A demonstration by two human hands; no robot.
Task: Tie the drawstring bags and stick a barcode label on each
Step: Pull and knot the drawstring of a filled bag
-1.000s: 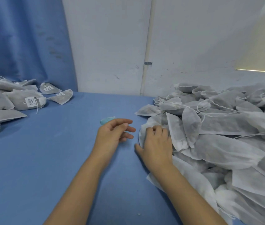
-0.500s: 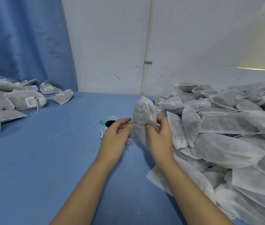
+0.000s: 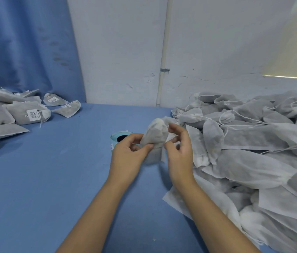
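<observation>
Fingers (image 3: 144, 147) of left hand (image 3: 125, 158) and right hand (image 3: 180, 155) pinch drawstring bag (image 3: 155, 133) — held upright.

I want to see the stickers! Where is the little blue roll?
In the head view the blue roll sits on the table near the middle, just behind the left hand, left of the held bag.
</observation>
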